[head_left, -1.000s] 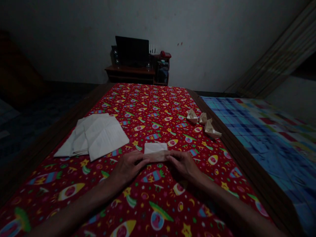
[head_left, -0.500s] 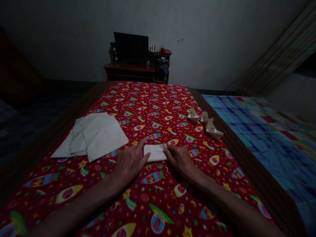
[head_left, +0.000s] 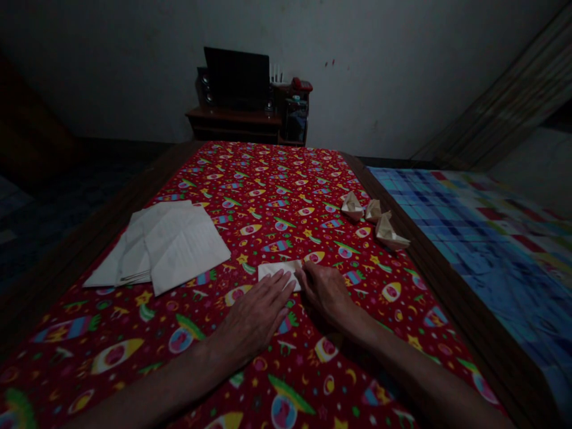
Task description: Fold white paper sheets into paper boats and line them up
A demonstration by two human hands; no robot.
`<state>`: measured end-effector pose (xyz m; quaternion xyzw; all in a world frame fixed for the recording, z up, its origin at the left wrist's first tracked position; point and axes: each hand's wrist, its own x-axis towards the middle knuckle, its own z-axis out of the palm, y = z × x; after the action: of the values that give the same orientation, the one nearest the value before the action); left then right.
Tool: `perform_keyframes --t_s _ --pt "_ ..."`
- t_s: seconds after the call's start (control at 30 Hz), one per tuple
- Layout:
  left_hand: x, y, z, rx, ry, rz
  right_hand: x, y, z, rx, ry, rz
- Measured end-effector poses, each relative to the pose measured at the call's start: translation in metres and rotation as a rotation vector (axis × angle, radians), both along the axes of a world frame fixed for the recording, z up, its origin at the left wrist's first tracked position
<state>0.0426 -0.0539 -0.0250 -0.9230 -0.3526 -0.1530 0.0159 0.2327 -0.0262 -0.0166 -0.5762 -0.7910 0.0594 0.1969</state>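
Observation:
A small folded sheet of white paper (head_left: 273, 269) lies on the red patterned cloth in front of me. Across its near left part rests my left hand (head_left: 259, 310), fingers stretched out flat and pressed on the paper. My right hand (head_left: 324, 289) pinches the paper's right end between thumb and fingers. To the left, several larger white paper sheets (head_left: 187, 244) lie fanned over one another. Folded paper boats (head_left: 389, 233) stand in a small group at the right edge of the cloth.
The red cloth (head_left: 286, 202) covers a long surface with a dark wooden border (head_left: 429, 286). Beyond its far end, a desk (head_left: 232, 116) holds a monitor (head_left: 236, 77), speakers and a red telephone (head_left: 302, 84). A blue checked sheet (head_left: 465, 250) lies to the right.
My left hand has moved from gripping the paper's left end to lying flat over its near side. The right hand keeps its pinch. The view has shifted slightly.

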Motion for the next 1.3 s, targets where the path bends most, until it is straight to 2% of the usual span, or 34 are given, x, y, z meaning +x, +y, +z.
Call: perform_keyframes --t_s 0.7,0.9,0.97,1.03,1.1,1.17,1.2,1.3 --pt "-0.001 0.000 -0.006 -0.013 -0.005 -0.004 -0.003 0.000 0.001 0.004 -0.030 -0.004" --pt "0.000 0.000 -0.006 -0.018 0.008 -0.005 0.000 0.002 0.001 0.047 -0.063 -0.003" --pt "0.000 0.000 -0.005 -0.018 0.011 -0.003 0.001 -0.001 0.002 0.115 -0.100 -0.024" --pt "0.001 0.000 -0.004 -0.020 0.008 0.001 0.000 -0.009 0.003 0.218 -0.131 0.027" --pt "0.002 0.000 -0.003 -0.028 -0.004 -0.005 -0.002 -0.022 0.003 0.278 -0.141 0.189" --pt "0.001 -0.001 -0.001 -0.034 -0.013 -0.012 -0.003 -0.036 0.002 0.233 -0.147 0.366" --pt "-0.001 -0.001 0.000 -0.037 -0.010 -0.017 -0.002 -0.043 0.001 0.198 -0.156 0.411" --pt "-0.011 -0.003 0.003 -0.042 0.019 -0.019 0.010 -0.053 -0.002 0.085 -0.186 0.446"
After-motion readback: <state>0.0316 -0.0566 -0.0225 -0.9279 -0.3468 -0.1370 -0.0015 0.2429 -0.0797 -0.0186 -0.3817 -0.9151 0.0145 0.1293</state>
